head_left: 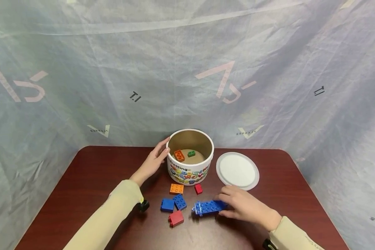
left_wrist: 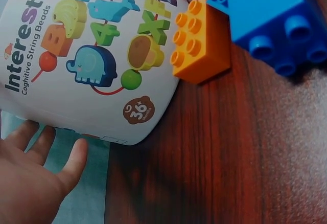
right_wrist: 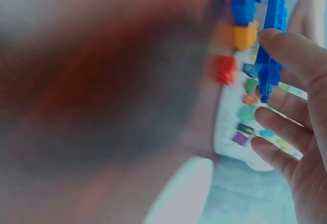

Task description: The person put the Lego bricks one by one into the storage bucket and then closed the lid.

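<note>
A round white tub [head_left: 190, 175] with colourful printed letters stands at the back middle of the table, its top uncovered. Against its left side rests my left hand [head_left: 152, 163], fingers fairly straight near the rim; the left wrist view shows those fingers [left_wrist: 74, 165] spread along the printed wall. My right hand [head_left: 245, 205] pinches the right end of a long blue studded toy-brick base [head_left: 207, 207] between thumb and fingers. In the right wrist view this base [right_wrist: 271, 45] is held on edge, with the other fingers loosely bent beside it. Inside the tub lie an orange brick [head_left: 179, 155] and a small green brick [head_left: 191, 153].
In front of the tub are an orange brick [head_left: 176, 189], a small red brick [head_left: 198, 189], two blue bricks [head_left: 167, 205] and a larger red brick [head_left: 176, 218]. A round white lid [head_left: 237, 170] lies right of the tub. A grey printed sheet [head_left: 175, 69] hangs behind the table.
</note>
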A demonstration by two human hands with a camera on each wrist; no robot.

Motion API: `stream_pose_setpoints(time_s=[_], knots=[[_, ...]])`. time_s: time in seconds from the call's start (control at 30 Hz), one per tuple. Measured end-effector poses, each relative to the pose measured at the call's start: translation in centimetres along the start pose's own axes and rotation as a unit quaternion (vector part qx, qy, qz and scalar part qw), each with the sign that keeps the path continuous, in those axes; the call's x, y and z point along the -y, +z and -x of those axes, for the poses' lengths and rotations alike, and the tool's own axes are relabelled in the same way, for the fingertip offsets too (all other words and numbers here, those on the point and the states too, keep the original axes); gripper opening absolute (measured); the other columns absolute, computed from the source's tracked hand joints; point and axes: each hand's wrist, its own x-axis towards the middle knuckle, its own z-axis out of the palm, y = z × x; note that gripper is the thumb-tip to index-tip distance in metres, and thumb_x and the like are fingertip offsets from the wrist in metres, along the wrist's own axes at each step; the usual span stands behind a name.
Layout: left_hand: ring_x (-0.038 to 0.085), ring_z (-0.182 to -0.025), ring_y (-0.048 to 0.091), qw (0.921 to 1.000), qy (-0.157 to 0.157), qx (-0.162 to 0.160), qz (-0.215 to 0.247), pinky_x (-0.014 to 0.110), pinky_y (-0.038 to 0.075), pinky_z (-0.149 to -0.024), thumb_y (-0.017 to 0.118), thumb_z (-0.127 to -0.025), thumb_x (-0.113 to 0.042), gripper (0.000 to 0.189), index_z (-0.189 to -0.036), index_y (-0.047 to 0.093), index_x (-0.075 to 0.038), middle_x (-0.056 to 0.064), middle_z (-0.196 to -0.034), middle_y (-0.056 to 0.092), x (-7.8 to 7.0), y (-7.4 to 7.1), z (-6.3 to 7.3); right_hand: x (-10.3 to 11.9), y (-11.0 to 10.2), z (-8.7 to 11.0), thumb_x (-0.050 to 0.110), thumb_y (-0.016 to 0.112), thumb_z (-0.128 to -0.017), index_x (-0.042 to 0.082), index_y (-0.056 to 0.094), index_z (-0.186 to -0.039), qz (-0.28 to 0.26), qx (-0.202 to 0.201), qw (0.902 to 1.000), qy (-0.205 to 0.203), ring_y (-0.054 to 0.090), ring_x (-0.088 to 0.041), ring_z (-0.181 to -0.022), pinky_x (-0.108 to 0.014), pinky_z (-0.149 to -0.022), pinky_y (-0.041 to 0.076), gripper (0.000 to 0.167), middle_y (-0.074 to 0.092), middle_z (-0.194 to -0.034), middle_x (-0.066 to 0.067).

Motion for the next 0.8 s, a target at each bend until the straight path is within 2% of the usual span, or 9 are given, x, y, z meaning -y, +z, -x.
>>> stream_pose_setpoints(time_s=[0.17,0.33,0.53,0.67,0.8], knots=[[0.036,-0.151,0.037,1.0,0.001,0.001,-0.006,0.065,0.045,-0.107,0.048,-0.112,-0.035,0.058,-0.166,0.029,-0.027,0.011,-0.17,0.029,0.0,0.1,0.1,-0.9,-2.3,-1.5,0.031,0.089,-0.083,0.012,0.073,-0.113,0.012,-0.017,0.9998,-0.003,0.058,-0.011,-0.091,-0.03,-0.083,0.051,0.039,0.064,-0.1,0.006],[0.037,-0.153,0.033,0.9999,-0.004,0.002,-0.011,0.067,0.043,-0.108,0.047,-0.113,-0.031,0.058,-0.167,0.027,-0.023,0.01,-0.172,0.024,0.0,-0.2,0.1,-2.1,-4.6,-3.6,0.038,0.082,-0.091,0.011,0.073,-0.112,0.024,-0.027,0.9993,0.002,0.06,-0.013,-0.093,-0.035,-0.085,0.052,0.035,0.067,-0.101,0.004],[0.042,-0.153,0.029,0.9999,-0.014,0.009,-0.005,0.069,0.04,-0.109,0.044,-0.114,-0.024,0.059,-0.168,0.022,-0.015,0.017,-0.172,0.02,-0.2,-0.1,0.0,-3.5,-7.5,-6.5,0.03,0.09,-0.081,0.01,0.075,-0.114,0.05,-0.02,0.9983,0.021,0.061,-0.016,-0.095,-0.037,-0.083,0.054,0.041,0.069,-0.103,0.001],[0.041,-0.153,0.03,0.9999,-0.012,0.007,-0.008,0.069,0.04,-0.109,0.044,-0.114,-0.028,0.059,-0.168,0.022,-0.019,0.014,-0.172,0.02,-0.1,-0.3,0.0,-4.7,-8.5,-8.4,0.026,0.09,-0.082,0.008,0.075,-0.114,0.041,-0.015,0.9979,0.048,0.059,-0.017,-0.093,-0.037,-0.081,0.053,0.04,0.069,-0.101,0.0],[0.037,-0.153,0.033,0.9999,-0.009,0.005,-0.011,0.066,0.043,-0.108,0.046,-0.113,-0.035,0.059,-0.167,0.025,-0.026,0.01,-0.172,0.022,0.1,-0.3,-0.1,-6.1,-8.6,-10.1,0.024,0.088,-0.085,0.007,0.074,-0.115,0.029,-0.001,0.9968,0.074,0.058,-0.019,-0.091,-0.037,-0.078,0.052,0.036,0.067,-0.099,-0.001]])
